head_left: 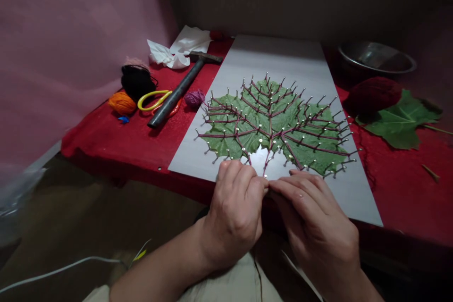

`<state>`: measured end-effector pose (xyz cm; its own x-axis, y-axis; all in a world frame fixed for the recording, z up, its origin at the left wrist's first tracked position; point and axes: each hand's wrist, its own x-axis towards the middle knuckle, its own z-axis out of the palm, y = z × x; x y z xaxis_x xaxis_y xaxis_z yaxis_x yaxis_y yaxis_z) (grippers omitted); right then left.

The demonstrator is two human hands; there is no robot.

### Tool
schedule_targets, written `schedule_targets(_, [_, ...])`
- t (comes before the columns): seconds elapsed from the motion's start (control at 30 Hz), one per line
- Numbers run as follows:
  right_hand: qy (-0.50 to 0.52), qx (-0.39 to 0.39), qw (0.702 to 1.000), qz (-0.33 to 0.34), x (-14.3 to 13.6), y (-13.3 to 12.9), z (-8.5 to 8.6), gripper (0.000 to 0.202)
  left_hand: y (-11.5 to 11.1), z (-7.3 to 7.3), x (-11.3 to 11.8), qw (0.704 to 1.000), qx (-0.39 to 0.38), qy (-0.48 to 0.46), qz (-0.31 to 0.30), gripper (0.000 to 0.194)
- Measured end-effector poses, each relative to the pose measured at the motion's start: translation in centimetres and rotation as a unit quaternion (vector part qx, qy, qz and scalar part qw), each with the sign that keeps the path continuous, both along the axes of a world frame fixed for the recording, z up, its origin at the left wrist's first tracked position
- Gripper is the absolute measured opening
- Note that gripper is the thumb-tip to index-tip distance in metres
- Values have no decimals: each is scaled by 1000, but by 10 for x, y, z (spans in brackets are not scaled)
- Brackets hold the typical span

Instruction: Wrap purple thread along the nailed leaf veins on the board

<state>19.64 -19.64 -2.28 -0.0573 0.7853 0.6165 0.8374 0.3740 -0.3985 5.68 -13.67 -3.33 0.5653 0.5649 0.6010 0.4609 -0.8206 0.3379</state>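
Observation:
A large green leaf (247, 125) lies on a white board (283, 54), ringed and studded with many upright nails. Dark purple yarn (271, 125) runs between the nails along the leaf's veins. At the board's near edge, my left hand (237, 207) is closed, its thumb and forefinger pressed together beside the lowest nail (265, 177). My right hand (314, 222) meets it there, fingertips pinched close to the left ones. What the fingertips hold is too small or hidden to make out.
On the red cloth (116, 144), left of the board, are a hammer (180, 92), yellow-handled scissors (150, 99), orange yarn (122, 103), black yarn (137, 82), purple yarn ball (194, 98) and crumpled tissue (168, 56). To the right are a metal bowl (377, 59), dark red yarn (375, 93) and a loose leaf (398, 120).

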Motion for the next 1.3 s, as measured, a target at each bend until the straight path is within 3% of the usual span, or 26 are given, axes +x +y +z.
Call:
schedule_targets(0.23, [-41, -18, 998, -53, -1, 5, -1, 8, -1, -2, 1, 1000, -12, -24, 3, 17])
schedule_targets(0.6, [-96, -19, 983, -152, -16, 14, 2, 15, -8, 2, 6, 997, -22, -36, 58, 18])
schedule_targets(0.9, [-166, -24, 978, -128, -11, 18, 10, 16, -7, 11, 2, 995, -34, 42, 83, 21])
schedule_targets(1.03, [-116, -7, 988, -107, -11, 12, 2, 14, -7, 15, -4, 994, -29, 78, 65, 22])
schedule_targets(1.2, [-45, 11, 998, -53, -11, 4, -8, 31, -4, 13, -12, 996, -8, 85, 16, 21])
schedule_targets(1.3, [-38, 12, 999, -38, -10, 3, -8, 26, -3, 13, -16, 996, -16, 85, -8, 21])
